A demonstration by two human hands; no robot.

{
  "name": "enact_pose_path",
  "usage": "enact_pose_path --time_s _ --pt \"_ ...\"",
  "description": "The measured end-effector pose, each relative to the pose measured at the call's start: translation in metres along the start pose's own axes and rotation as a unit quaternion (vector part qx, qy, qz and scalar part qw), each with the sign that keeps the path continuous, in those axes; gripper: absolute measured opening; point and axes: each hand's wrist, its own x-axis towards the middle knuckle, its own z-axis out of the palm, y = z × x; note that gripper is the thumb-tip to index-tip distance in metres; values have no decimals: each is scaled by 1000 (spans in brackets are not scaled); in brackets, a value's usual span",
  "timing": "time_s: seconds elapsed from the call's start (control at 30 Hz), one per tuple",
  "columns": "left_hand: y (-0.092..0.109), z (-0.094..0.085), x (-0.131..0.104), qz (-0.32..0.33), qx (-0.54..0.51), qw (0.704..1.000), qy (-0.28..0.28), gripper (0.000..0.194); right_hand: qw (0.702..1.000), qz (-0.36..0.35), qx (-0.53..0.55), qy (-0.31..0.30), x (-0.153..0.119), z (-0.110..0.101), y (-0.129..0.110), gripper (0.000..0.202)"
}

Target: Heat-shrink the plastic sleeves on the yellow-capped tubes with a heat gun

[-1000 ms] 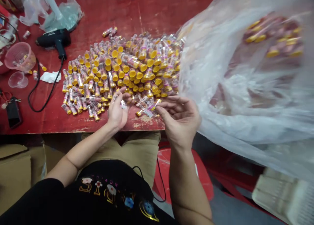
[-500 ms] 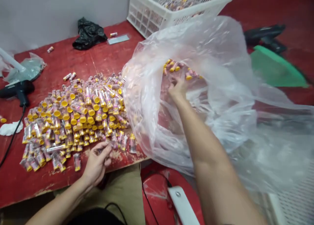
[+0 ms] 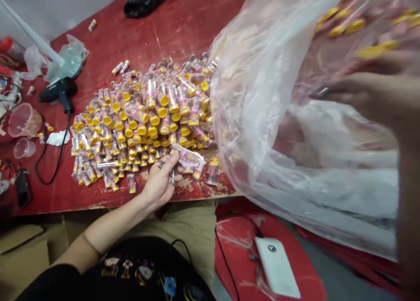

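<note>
My left hand (image 3: 163,175) is closed on clear printed wrappers (image 3: 190,158) at the table's front edge, thumb pressed on top. Behind it lies a wide pile of small clear tubes with yellow caps (image 3: 141,121). At the right, my right hand (image 3: 364,84) reaches inside the mouth of a large clear plastic bag (image 3: 259,95). It is smeared by motion, close to yellow-capped tubes (image 3: 348,25) in the bag, and its fingers cannot be made out.
Left of the pile are a black heat gun (image 3: 59,91) with a cord, white tissue (image 3: 58,138) and plastic cups (image 3: 24,120). A black bag (image 3: 141,3) lies at the back. A white device (image 3: 277,266) rests on a red stool (image 3: 308,279).
The view has swung, shifting the table scene rightward. Wrappers now stick out clearly from my left hand. My right hand appears larger and further right, still inside the bag.
</note>
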Motion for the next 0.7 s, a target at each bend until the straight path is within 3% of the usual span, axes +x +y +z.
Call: enact_pose_path --time_s 0.07,0.17,0.27,0.4,0.5,0.6,0.7 --pt "-2 -8 -10 13 2 1000 -7 51 999 13 43 -10 -87 8 -23 31" --pt "-6 -23 -26 33 12 999 -25 44 992 -3 129 -16 -202 46 -41 52" --pt "-12 -43 -39 81 48 994 -54 42 977 20 190 -96 -266 95 -38 25" --pt "-18 -77 -50 144 111 980 -83 49 965 60 186 -177 -290 145 -28 28" --pt "-22 -99 -58 160 115 978 -74 50 976 28 118 -180 -298 172 -27 31" --pt "-26 -112 -63 167 83 981 -55 48 985 -24 71 -153 -309 189 -29 32" --pt "-24 -119 -65 162 29 986 -23 50 978 6 112 -177 -318 193 -29 44"
